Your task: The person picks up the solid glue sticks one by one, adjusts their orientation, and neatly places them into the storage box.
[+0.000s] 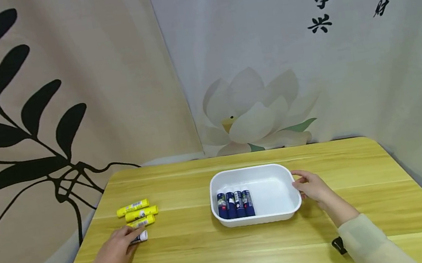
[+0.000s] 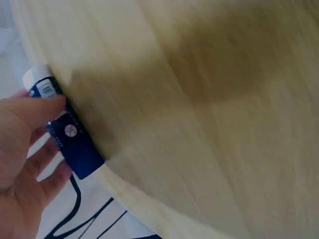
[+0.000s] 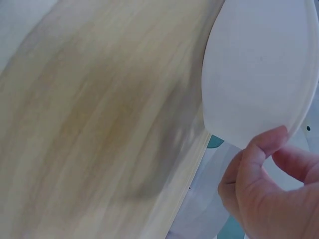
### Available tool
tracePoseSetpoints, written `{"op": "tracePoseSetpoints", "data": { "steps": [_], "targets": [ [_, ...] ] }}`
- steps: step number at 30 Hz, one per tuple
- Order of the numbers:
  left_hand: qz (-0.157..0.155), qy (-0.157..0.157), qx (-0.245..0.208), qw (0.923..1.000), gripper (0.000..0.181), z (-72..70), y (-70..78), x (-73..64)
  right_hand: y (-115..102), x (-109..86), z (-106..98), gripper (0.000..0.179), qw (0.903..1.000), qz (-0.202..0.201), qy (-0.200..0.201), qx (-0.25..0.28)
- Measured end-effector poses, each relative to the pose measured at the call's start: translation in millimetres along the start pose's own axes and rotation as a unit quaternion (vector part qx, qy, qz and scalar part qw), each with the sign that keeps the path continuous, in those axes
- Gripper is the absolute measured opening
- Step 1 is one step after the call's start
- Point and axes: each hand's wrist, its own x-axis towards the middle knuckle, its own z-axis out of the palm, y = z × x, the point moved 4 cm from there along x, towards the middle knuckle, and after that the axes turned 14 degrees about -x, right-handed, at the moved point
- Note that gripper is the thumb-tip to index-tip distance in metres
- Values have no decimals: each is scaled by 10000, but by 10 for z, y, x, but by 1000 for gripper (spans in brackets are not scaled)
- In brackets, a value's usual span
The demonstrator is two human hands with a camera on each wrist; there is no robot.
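My left hand (image 1: pixel 115 251) is over the table's left side and holds a dark blue glue stick (image 2: pixel 79 144) with a white end, thumb across its barrel and fingers underneath. Just beyond the hand lie three yellow glue sticks (image 1: pixel 141 213) side by side; the nearest is partly covered by the fingers. My right hand (image 1: pixel 313 186) pinches the right end of a white plastic tray (image 1: pixel 272 193), with its fingertips at the rim in the right wrist view. Inside the tray, several dark blue glue sticks (image 1: pixel 239 204) stand in a row against the left part of the near wall.
The wooden table (image 1: pixel 198 262) has rounded far corners and carries the tray near its middle. Behind it hangs a printed cloth (image 1: pixel 123 72) with dark leaves, a pale lotus and black characters. A small black object (image 1: pixel 338 246) sits at the right sleeve.
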Motion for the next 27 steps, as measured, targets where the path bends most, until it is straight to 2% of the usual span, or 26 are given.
{"op": "tracePoseSetpoints", "data": {
  "steps": [5,9,13,16,18,20,24,27],
  "targets": [
    [306,105,237,9992,52,38,-17,14,13,4,11,45,10000,-30,-15,66],
    [460,293,203,9983,57,-11,79,54,12,6,15,45,10000,-27,1,73],
    [481,574,-389,9964,62,-64,300,177,11,-4,14,44,9999,6,37,105],
    [193,632,-1137,9913,61,-41,442,303,13,-5,19,44,9999,-3,31,146],
    [-84,596,-1706,9835,58,4,512,400,15,-3,24,44,9999,-8,9,163],
    [-366,608,-2217,9725,55,54,581,490,21,5,25,45,9999,-5,-10,151],
    [-707,763,-3027,9474,52,146,717,676,29,5,22,45,9999,37,4,157],
    [-929,906,-3557,9255,52,207,826,810,44,9,15,45,9998,67,38,179]
  ]
}}
